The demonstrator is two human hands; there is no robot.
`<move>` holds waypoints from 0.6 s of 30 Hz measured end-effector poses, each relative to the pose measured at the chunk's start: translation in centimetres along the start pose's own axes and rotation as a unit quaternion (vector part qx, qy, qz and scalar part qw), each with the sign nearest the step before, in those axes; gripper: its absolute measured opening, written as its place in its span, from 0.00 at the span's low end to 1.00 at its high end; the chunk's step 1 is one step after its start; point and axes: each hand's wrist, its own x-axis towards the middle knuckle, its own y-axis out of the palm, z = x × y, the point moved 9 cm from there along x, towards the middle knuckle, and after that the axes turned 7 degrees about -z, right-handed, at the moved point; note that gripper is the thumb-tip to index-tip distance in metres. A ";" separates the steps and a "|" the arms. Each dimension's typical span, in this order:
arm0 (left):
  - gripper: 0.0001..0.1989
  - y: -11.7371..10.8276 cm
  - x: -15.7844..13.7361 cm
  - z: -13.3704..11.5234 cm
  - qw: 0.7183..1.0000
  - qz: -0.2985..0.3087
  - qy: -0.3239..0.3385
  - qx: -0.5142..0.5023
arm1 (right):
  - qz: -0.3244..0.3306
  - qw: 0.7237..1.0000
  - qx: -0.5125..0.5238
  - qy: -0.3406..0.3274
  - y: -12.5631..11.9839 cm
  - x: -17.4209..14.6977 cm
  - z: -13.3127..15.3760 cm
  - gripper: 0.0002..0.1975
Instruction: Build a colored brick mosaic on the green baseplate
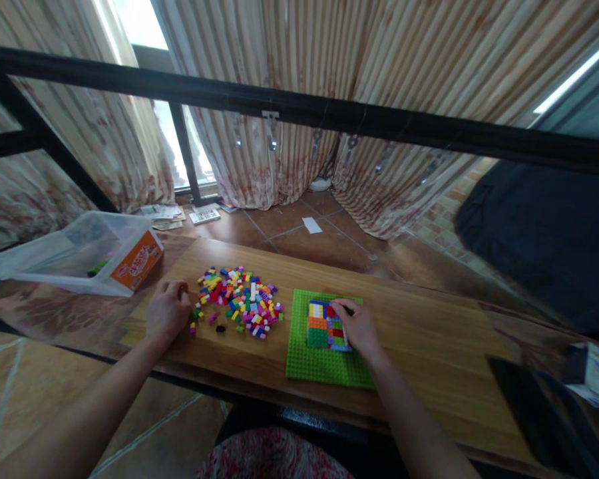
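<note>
My right hand (360,327) is over the green studded baseplate (304,369), its fingers pinched at the far edge of a block of coloured toy bricks (318,324). A dark spot shows between the fingers; whether it is a brick or shadow I cannot tell. The hand hides the block's right side. Beside the left end of a heap of loose toy bricks (239,299), my left hand (168,309) rests on the wooden board with curled fingers. What those fingers hold, if anything, is hidden. A black brick (220,328) lies apart at the heap's near edge.
A clear plastic bin (84,256) with an orange label stands at the far left. The wooden board (429,346) stretches to the right, where a dark flat object (524,406) lies. A black metal bar (299,103) crosses beyond the table, before striped curtains (299,53).
</note>
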 end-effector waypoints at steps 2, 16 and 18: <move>0.16 0.0 0.0 0.0 1.000 0.000 -0.002 -0.003 | 0.009 1.000 0.009 0.004 0.0 0.0 -0.1 0.19; 0.15 0.1 -0.3 0.1 1.000 -0.002 -0.015 -0.024 | -0.105 0.993 -0.055 -0.028 -3.9 -3.1 1.5 0.23; 0.14 0.2 -0.3 0.1 0.999 -0.002 -0.009 -0.032 | -0.100 0.991 -0.050 -0.070 -2.6 -3.8 3.6 0.21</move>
